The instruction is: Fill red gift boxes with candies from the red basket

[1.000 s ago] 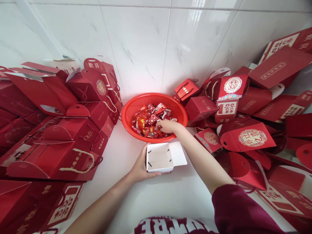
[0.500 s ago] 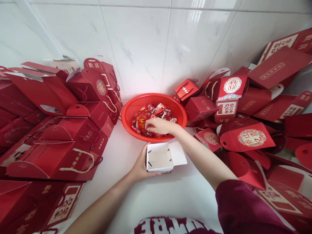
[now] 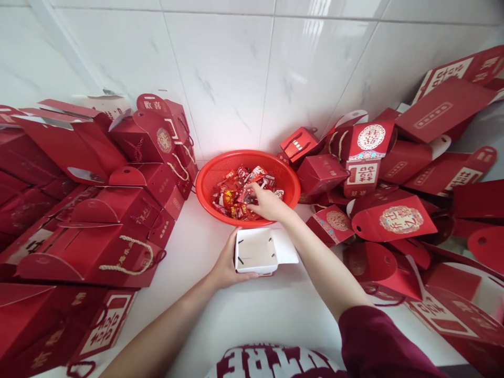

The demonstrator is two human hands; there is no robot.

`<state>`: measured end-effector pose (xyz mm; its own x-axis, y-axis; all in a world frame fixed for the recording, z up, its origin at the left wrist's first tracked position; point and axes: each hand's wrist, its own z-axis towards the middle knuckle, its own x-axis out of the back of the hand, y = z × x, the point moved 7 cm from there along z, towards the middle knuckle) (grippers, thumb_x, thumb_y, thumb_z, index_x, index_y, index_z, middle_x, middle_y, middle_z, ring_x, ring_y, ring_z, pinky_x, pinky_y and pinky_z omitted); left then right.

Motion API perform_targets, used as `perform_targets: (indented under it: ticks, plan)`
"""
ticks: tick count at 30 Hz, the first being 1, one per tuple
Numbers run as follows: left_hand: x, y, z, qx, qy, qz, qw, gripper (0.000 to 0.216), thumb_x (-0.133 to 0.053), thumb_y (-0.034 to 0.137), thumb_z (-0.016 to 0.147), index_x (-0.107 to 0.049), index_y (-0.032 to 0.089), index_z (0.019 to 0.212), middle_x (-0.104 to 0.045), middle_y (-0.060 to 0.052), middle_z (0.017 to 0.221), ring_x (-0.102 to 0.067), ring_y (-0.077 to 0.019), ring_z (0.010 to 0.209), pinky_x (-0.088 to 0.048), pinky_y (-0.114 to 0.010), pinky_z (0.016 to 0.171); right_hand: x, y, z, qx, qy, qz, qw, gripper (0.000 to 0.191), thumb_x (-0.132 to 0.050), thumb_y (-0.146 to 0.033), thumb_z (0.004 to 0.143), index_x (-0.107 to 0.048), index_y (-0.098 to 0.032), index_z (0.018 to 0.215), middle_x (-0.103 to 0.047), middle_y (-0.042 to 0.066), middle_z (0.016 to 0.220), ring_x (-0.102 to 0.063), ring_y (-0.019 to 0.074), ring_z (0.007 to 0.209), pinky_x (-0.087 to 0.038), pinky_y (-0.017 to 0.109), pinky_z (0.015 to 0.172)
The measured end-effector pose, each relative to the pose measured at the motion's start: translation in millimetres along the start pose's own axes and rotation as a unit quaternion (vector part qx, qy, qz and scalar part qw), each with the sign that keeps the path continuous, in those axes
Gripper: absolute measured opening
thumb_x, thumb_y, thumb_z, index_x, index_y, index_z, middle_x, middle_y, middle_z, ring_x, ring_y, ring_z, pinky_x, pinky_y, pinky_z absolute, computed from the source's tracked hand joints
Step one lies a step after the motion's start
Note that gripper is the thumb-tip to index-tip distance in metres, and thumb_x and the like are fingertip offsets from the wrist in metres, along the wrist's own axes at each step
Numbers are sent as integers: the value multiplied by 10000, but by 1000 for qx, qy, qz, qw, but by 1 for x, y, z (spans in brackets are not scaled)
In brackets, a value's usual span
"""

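Observation:
My left hand point(image 3: 226, 265) grips the left side of a small paper gift box point(image 3: 256, 251), thumb along its near edge. The box faces up with its white inside bare, dark cord ends poking through the walls, and its white flap point(image 3: 286, 247) folded out to the right. Just beyond it is a red plastic basket point(image 3: 208, 205) with several wrapped candies point(image 3: 228, 197) in red and gold. Inside the basket, my right hand point(image 3: 265, 203) reaches down onto the candies, thumb and fingers spread around a pinkish-red wrapper.
Red gift boxes with cord handles point(image 3: 129, 257) are stacked on the left. More red boxes point(image 3: 394, 216) lie piled at odd angles on the right, close to my right forearm. A white tiled wall point(image 3: 220, 79) stands behind the basket, on the white tabletop point(image 3: 185, 310).
My right hand has shifted slightly right within the basket, and its fingers have spread apart. My left hand still holds the box in nearly the same place.

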<state>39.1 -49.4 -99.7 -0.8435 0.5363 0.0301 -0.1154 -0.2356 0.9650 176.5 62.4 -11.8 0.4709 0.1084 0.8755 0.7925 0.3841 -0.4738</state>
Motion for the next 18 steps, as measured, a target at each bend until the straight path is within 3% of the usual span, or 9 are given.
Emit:
perform_targets:
  ticks: [3,6,11,15,18]
  plan:
    - [-2,2,1,3,3,3,1000,1113,-889,424,610,-248,293,1511,-423,-132,1468,-403,-387,1368,-310,-641,1132,14,7,-21,-6,81,120,989,564,-653,-244,902,-359,-203,1382,-634,89,1156,-652,207,1021,-483,326,927]
    - [-3,3,1,9,5,3,1000,1114,-884,457,620,-249,274,1517,-401,-146,1483,-382,-384,1386,-311,-622,1136,24,4,-44,17,92,251,964,573,-674,-275,887,-371,-243,1372,-612,68,1182,-663,187,993,-518,325,922]
    - [-6,4,0,4,-9,18,1000,1165,-897,387,618,-195,280,1542,-371,-142,1515,-362,-379,1408,-316,-581,1152,37,-14,-83,27,0,276,961,590,-731,-265,841,-458,-274,1364,-628,56,1225,-685,169,877,-556,281,801]
    - [-9,5,-1,-8,-31,57,998,1249,-922,347,582,-146,284,1559,-326,-149,1546,-334,-391,1424,-287,-576,1168,32,-33,-105,67,-154,232,958,391,-675,-276,901,-578,-248,1279,-735,10,954,-703,168,828,-537,252,762]
    - [-9,4,-3,-5,-35,72,997,1262,-912,368,600,-114,269,1573,-298,-161,1560,-313,-399,1434,-287,-569,1170,39,-33,-105,74,-127,204,968,234,-558,-251,975,-630,-227,1196,-740,7,908,-702,160,817,-521,248,762]
